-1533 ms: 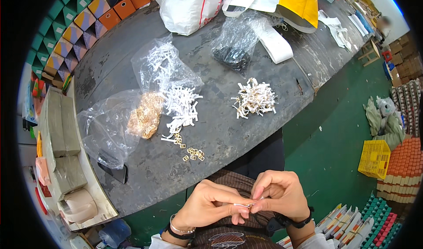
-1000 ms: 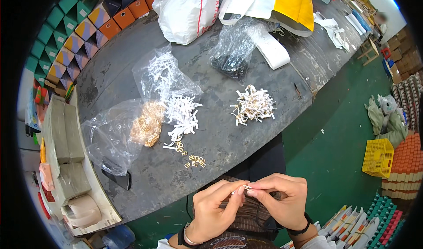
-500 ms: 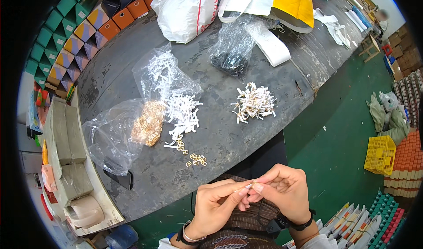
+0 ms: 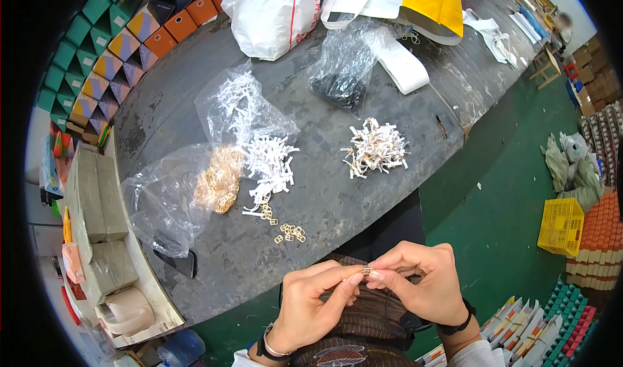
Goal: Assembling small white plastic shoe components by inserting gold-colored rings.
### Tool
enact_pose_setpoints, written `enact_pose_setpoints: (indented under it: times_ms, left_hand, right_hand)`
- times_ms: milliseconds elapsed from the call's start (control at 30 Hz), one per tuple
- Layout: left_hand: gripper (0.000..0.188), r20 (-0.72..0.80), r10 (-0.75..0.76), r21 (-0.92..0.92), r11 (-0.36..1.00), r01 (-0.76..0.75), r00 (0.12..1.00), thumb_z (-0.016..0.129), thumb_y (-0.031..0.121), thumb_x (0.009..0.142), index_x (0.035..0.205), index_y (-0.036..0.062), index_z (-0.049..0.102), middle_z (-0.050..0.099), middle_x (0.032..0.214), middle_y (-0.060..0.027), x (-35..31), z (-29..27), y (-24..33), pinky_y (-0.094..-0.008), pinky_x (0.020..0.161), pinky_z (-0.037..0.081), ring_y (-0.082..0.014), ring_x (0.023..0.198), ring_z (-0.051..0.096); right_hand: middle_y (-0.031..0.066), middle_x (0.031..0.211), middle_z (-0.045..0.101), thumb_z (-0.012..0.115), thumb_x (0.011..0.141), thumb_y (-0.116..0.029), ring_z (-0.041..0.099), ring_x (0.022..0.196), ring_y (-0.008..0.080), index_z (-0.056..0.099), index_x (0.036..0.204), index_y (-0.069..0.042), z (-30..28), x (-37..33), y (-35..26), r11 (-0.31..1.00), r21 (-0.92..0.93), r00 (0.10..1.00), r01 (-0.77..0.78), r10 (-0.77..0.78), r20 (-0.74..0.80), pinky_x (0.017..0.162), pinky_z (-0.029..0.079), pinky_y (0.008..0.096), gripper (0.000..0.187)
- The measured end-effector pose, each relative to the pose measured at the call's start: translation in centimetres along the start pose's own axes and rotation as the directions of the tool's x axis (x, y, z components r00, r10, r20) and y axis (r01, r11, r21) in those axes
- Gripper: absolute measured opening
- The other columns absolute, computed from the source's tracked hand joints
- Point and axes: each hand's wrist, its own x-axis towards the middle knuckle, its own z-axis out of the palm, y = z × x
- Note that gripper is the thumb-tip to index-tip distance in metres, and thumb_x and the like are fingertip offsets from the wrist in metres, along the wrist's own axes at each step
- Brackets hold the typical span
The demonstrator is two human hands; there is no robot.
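Observation:
Close to my body, past the table's near edge, my left hand (image 4: 318, 305) and my right hand (image 4: 425, 282) meet fingertip to fingertip. Both are closed in a pinch on a small gold buckle (image 4: 366, 271), which the fingers partly cover. Whether a white strip is in it I cannot tell. On the table, loose gold buckles (image 4: 289, 233) lie nearest my hands. Beyond them spreads a pile of short white strips (image 4: 271, 164), spilling from a clear bag. A bag of gold buckles (image 4: 220, 180) lies beside it. To the right is a heap of white strips with gold buckles (image 4: 376, 147).
A dark phone (image 4: 176, 263) lies at the table's left edge, partly under clear plastic. Farther back are a white plastic bag (image 4: 272, 16), a clear bag with black contents (image 4: 344, 75) and a yellow-and-white bag (image 4: 431, 7). A yellow crate (image 4: 560, 227) stands on the green floor.
My fingers have shifted slightly around the small piece, and the gold buckle shows more plainly between them. My right wrist has turned a little and moved slightly right. The piles look unchanged.

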Motion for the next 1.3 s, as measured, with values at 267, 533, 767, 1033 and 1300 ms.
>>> enact_pose_setpoints:
  times_ms: [267,533,767,1033,1300]
  left_hand:
    - [0.013,-0.09,-0.022,-0.015,1.0,0.021,0.996,0.062,-0.003,0.087,0.095,-0.0056,0.071,0.065,0.073,-0.0104,0.3,0.2,0.1,-0.0213,0.052,0.049,-0.0116,0.06,0.062]
    - [0.011,-0.129,-0.076,-0.087,0.994,0.065,0.989,0.063,-0.004,0.087,0.093,-0.0063,0.071,0.066,0.074,-0.0113,0.0,0.2,-0.1,-0.0216,0.053,0.051,-0.0123,0.061,0.063]
    - [0.01,-0.105,-0.089,-0.147,0.986,0.073,0.99,0.06,-0.001,0.09,0.089,-0.0081,0.067,0.066,0.074,-0.0116,-0.1,0.1,-0.3,-0.0232,0.054,0.051,-0.013,0.061,0.063]
    - [0.011,-0.083,-0.091,-0.166,0.983,0.076,0.992,0.061,0.003,0.091,0.095,-0.0043,0.068,0.068,0.08,-0.0088,-0.3,-0.1,-1.0,-0.0203,0.057,0.052,-0.0095,0.064,0.064]
    - [0.009,-0.14,-0.035,-0.068,0.997,0.026,0.989,0.06,-0.003,0.09,0.087,-0.0078,0.067,0.066,0.072,-0.0094,-0.2,0.1,-0.5,-0.022,0.054,0.051,-0.0117,0.06,0.062]
  right_hand:
    - [0.012,0.08,0.071,0.067,0.084,0.003,0.071,0.075,0.0153,0.066,0.085,0.006,0.4,0.4,-0.5,0.997,-0.078,1.0,0.015,-0.014,0.023,0.067,0.057,0.0234,0.003]
    - [0.0114,0.084,0.072,0.064,0.083,0.003,0.072,0.076,0.0187,0.067,0.092,0.004,0.8,0.3,-0.2,0.989,-0.136,0.998,0.06,-0.059,0.008,0.067,0.059,0.0267,0.009]
    - [0.0107,0.083,0.072,0.066,0.083,0.001,0.072,0.076,0.0184,0.068,0.092,0.004,0.7,0.5,-0.5,0.989,-0.128,0.997,0.074,-0.073,0.019,0.066,0.059,0.0263,0.009]
    - [0.0115,0.083,0.072,0.067,0.084,-0.001,0.072,0.076,0.0172,0.068,0.092,0.005,1.0,0.5,-0.6,0.999,-0.044,0.999,0.004,-0.002,0.033,0.067,0.058,0.0247,0.01]
    - [0.0134,0.085,0.072,0.068,0.085,-0.002,0.071,0.08,0.016,0.067,0.098,0.006,1.4,0.9,-0.1,0.989,0.08,0.992,-0.126,0.126,-0.002,0.07,0.058,0.0242,0.015]
